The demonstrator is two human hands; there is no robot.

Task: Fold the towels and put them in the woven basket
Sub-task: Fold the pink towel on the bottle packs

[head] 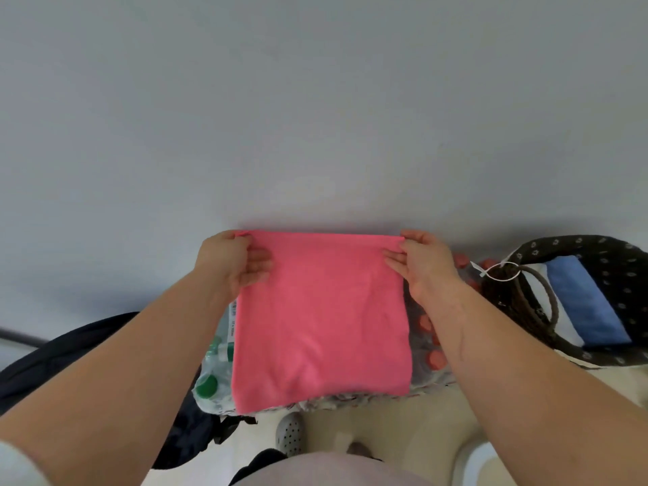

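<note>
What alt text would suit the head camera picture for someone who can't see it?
A person's left hand and right hand pinch the top corners of a pink towel, holding it spread out. At right, a dark woven basket holds a folded blue towel; plastic bottles lie behind the pink towel.

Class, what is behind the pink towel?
Wrapped bottles: green caps show left of the pink towel, red caps right of it. The towel covers everything between.
</note>
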